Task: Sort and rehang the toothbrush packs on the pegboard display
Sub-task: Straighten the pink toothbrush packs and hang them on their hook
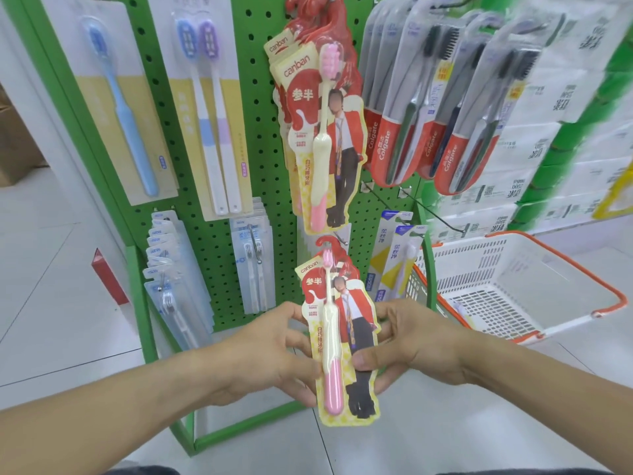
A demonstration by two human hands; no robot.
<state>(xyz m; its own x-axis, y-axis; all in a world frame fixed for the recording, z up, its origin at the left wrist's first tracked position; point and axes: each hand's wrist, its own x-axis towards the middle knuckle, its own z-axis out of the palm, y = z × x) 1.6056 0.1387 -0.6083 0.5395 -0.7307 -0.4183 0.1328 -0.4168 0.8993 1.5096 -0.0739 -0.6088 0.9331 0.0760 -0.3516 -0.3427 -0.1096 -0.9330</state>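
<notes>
Held upright before the green pegboard: a red-and-yellow pack with a pink-and-cream brush. Gripped at its left edge by the left hand, fingers curled round it; pinched at its right edge by the right hand, thumb on the front. Hanging above on a peg, a bunch of matching packs. Beside those, to the right, grey-and-red packs. Further right, on the floor, a white basket with orange rim.

Bare hook juts from pegboard between Colgate packs and basket; hanging canban packs crowd centre column.
</notes>
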